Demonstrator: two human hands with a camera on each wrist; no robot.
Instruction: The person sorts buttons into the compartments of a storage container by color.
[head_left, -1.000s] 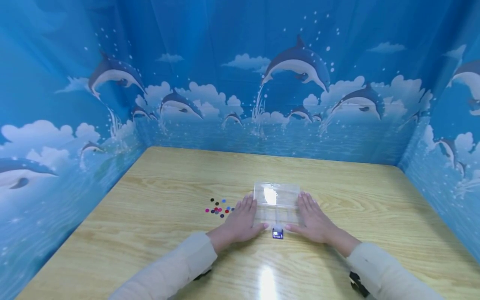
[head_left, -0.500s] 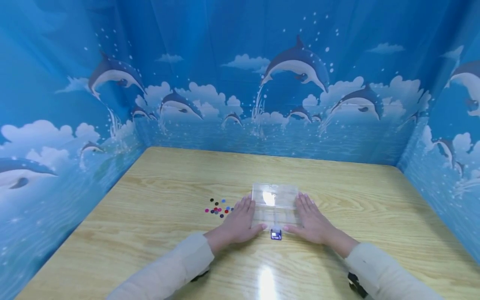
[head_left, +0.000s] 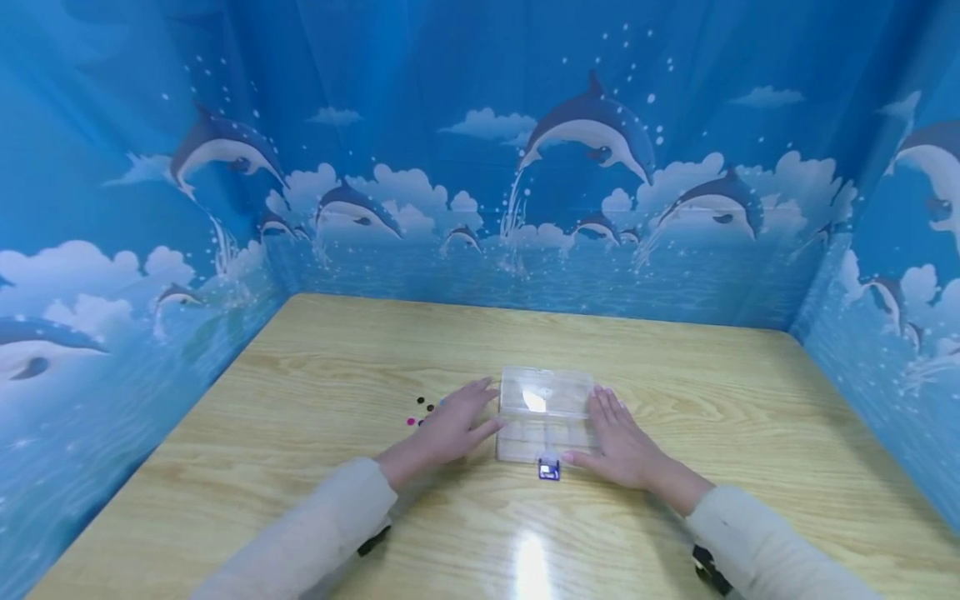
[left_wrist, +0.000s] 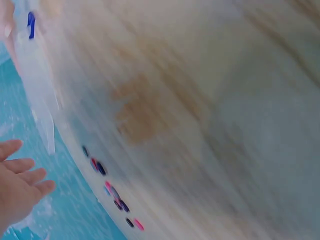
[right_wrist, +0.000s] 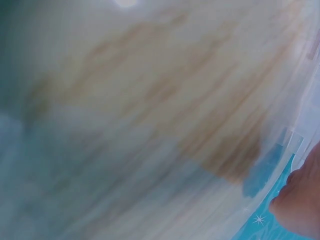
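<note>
A clear plastic compartment box [head_left: 521, 440] lies on the table with its lid [head_left: 546, 392] folded back away from me. A small purple-blue tag [head_left: 549, 470] sits at the middle of its front edge. My right hand [head_left: 626, 446] rests along the box's right side, fingers straight and thumb at the front. My left hand [head_left: 455, 423] is raised beside the left side, fingers spread and holding nothing. Beyond it lie several small coloured discs [head_left: 411, 422], partly hidden by that hand; in the left wrist view the discs [left_wrist: 116, 195] show black, pink and blue.
The wood-grain table [head_left: 360, 350] stretches out on all sides of the box. A blue curtain [head_left: 420, 125] printed with dolphins stands around its back and sides.
My left hand has come off the box's left side and moved left, now covering part of the discs. My right hand stays at the right side.
</note>
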